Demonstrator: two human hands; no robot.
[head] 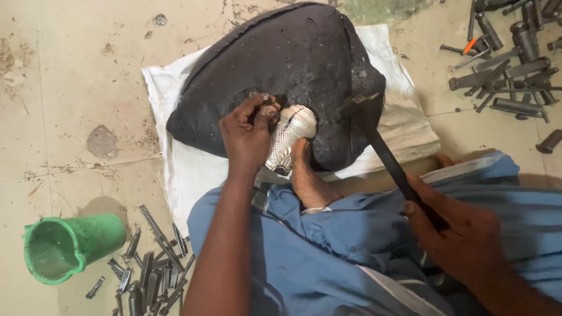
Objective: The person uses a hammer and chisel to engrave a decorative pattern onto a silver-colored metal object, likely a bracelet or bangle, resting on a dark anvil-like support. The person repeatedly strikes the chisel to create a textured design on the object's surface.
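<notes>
The left hand (249,131) is closed narrowly around a small metal punch (268,107), fingers pinched on its shaft, with the tip set against the silver vessel (290,137). The vessel is a rounded, patterned metal piece lying tilted on the near slope of a big black pitch-like mound (293,64); its smooth domed end points far and right, its textured body runs toward the person. A bare foot (305,175) presses against the near side of the vessel, touching it, the toes lying along its patterned wall.

The right hand (459,231) is wrapped tight about the near end of a dark hammer handle (389,161). The handle slants up and left from that hand, and the hammer head (357,105) hangs just right of the vessel, over the mound; whether it touches the mound I cannot tell.

The mound sits on a white cloth sack (187,169) spread on the stained, pale floor (76,76). The person's blue garment (339,251) fills the near middle of the scene.

At the near left a green plastic cup (70,246) lies on its side, mouth toward the left. Just right of it a scatter of small dark steel punches (155,272) lies on the floor. At the far right corner a heap of heavier iron tools (509,58), bars and stakes, lies well apart from both hands.
</notes>
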